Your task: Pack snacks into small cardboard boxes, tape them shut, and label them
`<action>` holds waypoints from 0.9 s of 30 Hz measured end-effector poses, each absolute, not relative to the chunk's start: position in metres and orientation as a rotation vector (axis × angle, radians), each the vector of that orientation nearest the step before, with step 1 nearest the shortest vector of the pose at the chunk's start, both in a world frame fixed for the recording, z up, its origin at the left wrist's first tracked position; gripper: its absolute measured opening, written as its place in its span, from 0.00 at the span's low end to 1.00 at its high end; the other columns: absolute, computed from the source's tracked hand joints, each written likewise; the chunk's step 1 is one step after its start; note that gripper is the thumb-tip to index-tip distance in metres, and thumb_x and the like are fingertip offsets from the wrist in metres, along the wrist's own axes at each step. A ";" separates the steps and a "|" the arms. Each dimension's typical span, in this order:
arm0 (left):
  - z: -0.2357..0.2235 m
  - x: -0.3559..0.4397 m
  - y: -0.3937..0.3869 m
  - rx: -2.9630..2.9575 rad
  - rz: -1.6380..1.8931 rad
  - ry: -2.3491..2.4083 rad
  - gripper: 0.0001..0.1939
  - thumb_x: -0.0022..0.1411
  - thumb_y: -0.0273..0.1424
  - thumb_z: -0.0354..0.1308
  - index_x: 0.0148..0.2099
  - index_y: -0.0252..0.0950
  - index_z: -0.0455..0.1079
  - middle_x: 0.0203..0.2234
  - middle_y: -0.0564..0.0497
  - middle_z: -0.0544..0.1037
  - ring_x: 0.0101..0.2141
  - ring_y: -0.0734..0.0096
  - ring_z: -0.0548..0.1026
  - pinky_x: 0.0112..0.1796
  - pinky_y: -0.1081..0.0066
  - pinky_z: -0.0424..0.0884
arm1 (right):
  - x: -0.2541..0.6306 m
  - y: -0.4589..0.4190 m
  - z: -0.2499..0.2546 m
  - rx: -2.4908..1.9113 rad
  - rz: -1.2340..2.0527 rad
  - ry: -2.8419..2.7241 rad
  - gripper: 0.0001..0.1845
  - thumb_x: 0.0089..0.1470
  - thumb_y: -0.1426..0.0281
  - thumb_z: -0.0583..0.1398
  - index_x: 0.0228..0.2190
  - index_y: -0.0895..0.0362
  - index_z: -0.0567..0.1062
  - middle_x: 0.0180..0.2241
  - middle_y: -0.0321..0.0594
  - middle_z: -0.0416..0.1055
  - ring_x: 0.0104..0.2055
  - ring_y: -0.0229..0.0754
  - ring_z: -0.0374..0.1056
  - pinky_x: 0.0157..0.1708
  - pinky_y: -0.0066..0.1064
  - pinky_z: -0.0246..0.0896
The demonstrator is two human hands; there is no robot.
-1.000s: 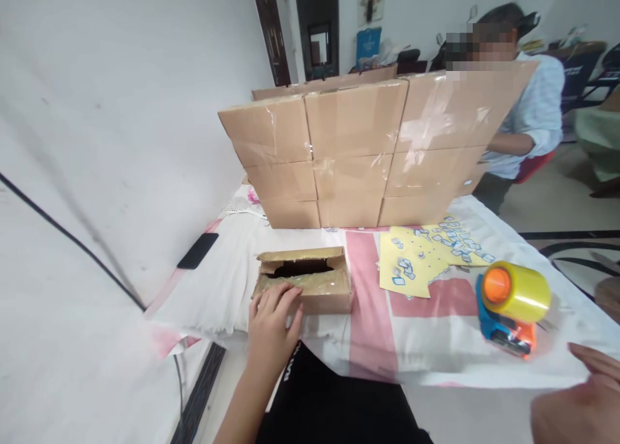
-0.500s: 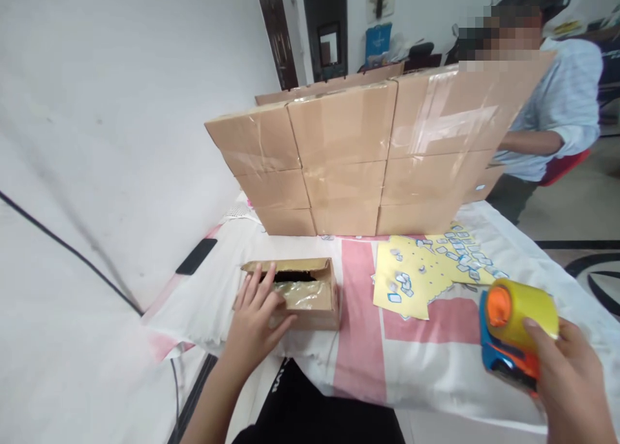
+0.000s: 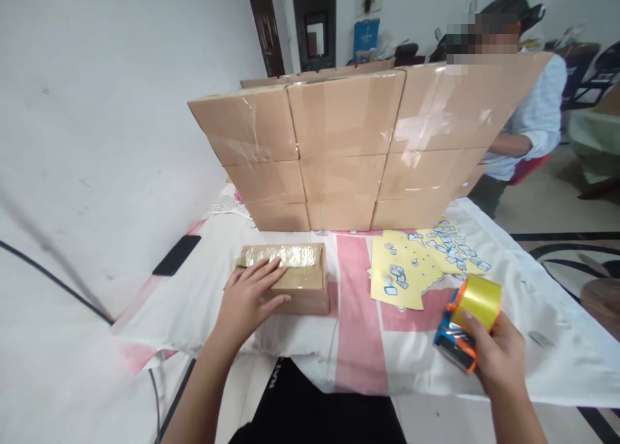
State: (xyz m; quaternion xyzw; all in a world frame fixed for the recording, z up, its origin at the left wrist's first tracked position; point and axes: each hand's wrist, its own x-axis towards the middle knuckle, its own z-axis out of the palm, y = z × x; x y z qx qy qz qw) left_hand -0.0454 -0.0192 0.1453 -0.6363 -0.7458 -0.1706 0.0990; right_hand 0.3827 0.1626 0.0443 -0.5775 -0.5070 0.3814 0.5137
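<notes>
A small cardboard box (image 3: 303,297) lies on the cloth-covered table in front of me, with shiny clear tape along its far top edge. My left hand (image 3: 252,295) rests on the top of this box near its left end, fingers stretched out and pressing the flap flat. To the right, my right hand (image 3: 498,347) grips a tape dispenser (image 3: 477,302) with a yellow roll of tape and a blue and orange frame, held over the table's front right area. Part of the dispenser's handle is hidden by my fingers.
A wall of taped cardboard boxes (image 3: 343,153) stands across the table's back. Yellow paper (image 3: 407,276) with cut-out pieces lies right of centre on the striped cloth (image 3: 361,341). A black phone (image 3: 177,255) sits at the left edge. Another person (image 3: 537,102) is behind at right.
The box's top flap, raised with a dark gap before, now lies down under my left hand. My right hand has brought the tape dispenser leftward, nearer the box.
</notes>
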 end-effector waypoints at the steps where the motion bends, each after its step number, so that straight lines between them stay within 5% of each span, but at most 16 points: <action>1: 0.147 -0.050 -0.017 -1.859 -0.501 -2.265 0.23 0.67 0.45 0.61 0.62 0.48 0.73 0.62 0.49 0.74 0.63 0.49 0.71 0.54 0.54 0.66 | 0.372 0.155 0.044 -1.355 0.980 -1.168 0.25 0.45 0.54 0.71 0.40 0.57 0.80 0.32 0.44 0.81 0.29 0.52 0.77 0.25 0.38 0.72; 5: 0.159 -0.051 -0.011 -1.807 -0.508 -2.467 0.29 0.68 0.43 0.58 0.68 0.45 0.66 0.61 0.46 0.75 0.64 0.46 0.68 0.58 0.47 0.62 | 0.305 0.111 0.046 -1.140 1.144 -1.120 0.24 0.49 0.55 0.70 0.43 0.56 0.80 0.37 0.47 0.82 0.36 0.54 0.79 0.35 0.41 0.76; 9: 0.174 -0.013 -0.007 -1.793 -0.692 -2.325 0.27 0.65 0.45 0.59 0.63 0.40 0.72 0.59 0.39 0.77 0.62 0.40 0.68 0.58 0.44 0.61 | 0.236 0.079 0.066 -0.894 1.266 -1.039 0.27 0.63 0.47 0.55 0.46 0.55 0.79 0.39 0.49 0.82 0.41 0.56 0.80 0.39 0.44 0.76; 12: 0.177 0.032 -0.005 -1.928 -1.042 -2.254 0.15 0.69 0.41 0.54 0.47 0.41 0.80 0.44 0.44 0.82 0.46 0.55 0.79 0.45 0.60 0.70 | 0.210 0.076 0.093 -0.896 1.262 -1.078 0.31 0.66 0.44 0.50 0.42 0.56 0.80 0.35 0.49 0.81 0.35 0.54 0.79 0.34 0.42 0.75; 15: 0.170 0.068 0.000 -2.112 -1.326 -2.375 0.17 0.70 0.41 0.55 0.33 0.40 0.79 0.28 0.50 0.77 0.30 0.66 0.75 0.34 0.68 0.65 | 0.204 0.085 0.117 -0.952 1.125 -1.148 0.31 0.66 0.44 0.51 0.35 0.56 0.79 0.30 0.46 0.79 0.31 0.50 0.74 0.30 0.39 0.70; 21: 0.151 0.079 0.016 -2.139 -1.981 -2.356 0.12 0.63 0.39 0.62 0.35 0.39 0.82 0.26 0.54 0.68 0.29 0.71 0.67 0.32 0.71 0.60 | 0.196 0.092 0.125 -0.935 1.064 -1.147 0.32 0.65 0.42 0.52 0.32 0.57 0.77 0.24 0.40 0.72 0.26 0.45 0.66 0.27 0.36 0.63; 27: 0.155 0.078 -0.001 -2.001 -2.070 -2.394 0.10 0.59 0.33 0.61 0.26 0.36 0.77 0.22 0.55 0.67 0.26 0.73 0.63 0.29 0.71 0.57 | 0.175 0.064 0.120 -0.942 0.991 -0.951 0.30 0.66 0.44 0.51 0.32 0.56 0.74 0.28 0.41 0.74 0.28 0.44 0.68 0.28 0.35 0.63</action>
